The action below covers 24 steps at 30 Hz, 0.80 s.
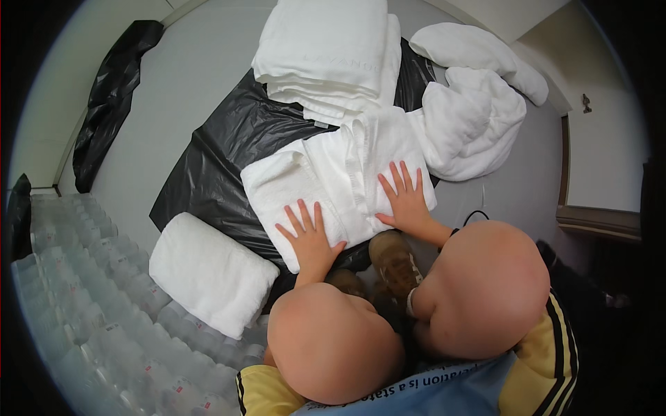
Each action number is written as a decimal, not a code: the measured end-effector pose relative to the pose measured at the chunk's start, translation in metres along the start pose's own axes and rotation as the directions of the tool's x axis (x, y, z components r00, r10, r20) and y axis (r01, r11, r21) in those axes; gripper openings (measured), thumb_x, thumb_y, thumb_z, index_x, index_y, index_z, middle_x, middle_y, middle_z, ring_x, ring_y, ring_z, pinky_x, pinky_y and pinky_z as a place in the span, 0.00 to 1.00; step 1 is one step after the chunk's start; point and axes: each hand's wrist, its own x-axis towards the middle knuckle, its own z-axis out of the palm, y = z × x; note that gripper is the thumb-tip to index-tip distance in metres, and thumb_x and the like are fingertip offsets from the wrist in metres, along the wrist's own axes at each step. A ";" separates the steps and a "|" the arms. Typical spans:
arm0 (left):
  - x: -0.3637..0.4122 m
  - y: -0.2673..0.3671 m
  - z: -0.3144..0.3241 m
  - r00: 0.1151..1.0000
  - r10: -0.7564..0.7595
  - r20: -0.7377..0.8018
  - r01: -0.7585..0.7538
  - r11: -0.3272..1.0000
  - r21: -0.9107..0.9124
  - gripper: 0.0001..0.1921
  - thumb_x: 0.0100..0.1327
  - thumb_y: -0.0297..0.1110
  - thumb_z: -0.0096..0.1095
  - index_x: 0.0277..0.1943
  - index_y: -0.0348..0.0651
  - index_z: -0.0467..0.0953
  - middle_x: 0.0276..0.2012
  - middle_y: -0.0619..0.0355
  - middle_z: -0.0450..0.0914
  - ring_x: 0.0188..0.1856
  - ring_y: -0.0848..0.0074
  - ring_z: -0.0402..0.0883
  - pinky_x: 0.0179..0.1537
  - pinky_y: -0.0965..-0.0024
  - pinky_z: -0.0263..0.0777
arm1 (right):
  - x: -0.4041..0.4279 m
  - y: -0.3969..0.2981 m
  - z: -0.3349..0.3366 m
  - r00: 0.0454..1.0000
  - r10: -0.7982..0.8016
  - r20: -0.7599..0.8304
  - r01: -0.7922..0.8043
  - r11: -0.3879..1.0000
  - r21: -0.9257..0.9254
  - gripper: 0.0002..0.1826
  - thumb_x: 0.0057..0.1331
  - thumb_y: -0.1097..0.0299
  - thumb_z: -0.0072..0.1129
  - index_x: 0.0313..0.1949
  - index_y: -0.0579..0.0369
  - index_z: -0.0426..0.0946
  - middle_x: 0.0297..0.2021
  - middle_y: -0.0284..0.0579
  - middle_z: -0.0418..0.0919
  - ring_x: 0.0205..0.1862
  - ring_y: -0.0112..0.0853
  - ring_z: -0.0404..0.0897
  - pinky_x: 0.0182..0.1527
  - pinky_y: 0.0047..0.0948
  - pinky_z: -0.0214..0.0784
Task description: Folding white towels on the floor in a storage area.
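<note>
A white towel lies before me, its two sides turned in towards a middle strip. My left hand presses flat on its left part, fingers spread. On its right part rests my right hand, also palm down with fingers apart. Neither hand grips the cloth. Beneath the towel is a black plastic sheet, creased and shiny. Just beyond stands a stack of folded white towels, the top one bearing raised lettering. A rolled or folded white towel sits to the left of my left hand.
Crumpled white towels lie at the right on the grey floor. Packs of clear plastic bottles fill the lower left. Black plastic lies along the left wall. My knees and brown shoes are close to the towel's near edge.
</note>
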 end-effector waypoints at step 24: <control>-0.008 -0.081 0.031 0.845 -0.491 0.210 0.247 0.012 -0.969 0.39 0.45 0.30 0.67 0.57 0.32 0.49 0.50 0.42 0.64 0.50 0.64 0.68 0.49 0.66 0.64 | 0.005 0.054 -0.019 0.769 0.552 0.322 -0.590 0.421 0.689 0.46 0.44 0.60 0.68 0.57 0.67 0.51 0.53 0.57 0.62 0.54 0.39 0.65 0.56 0.31 0.56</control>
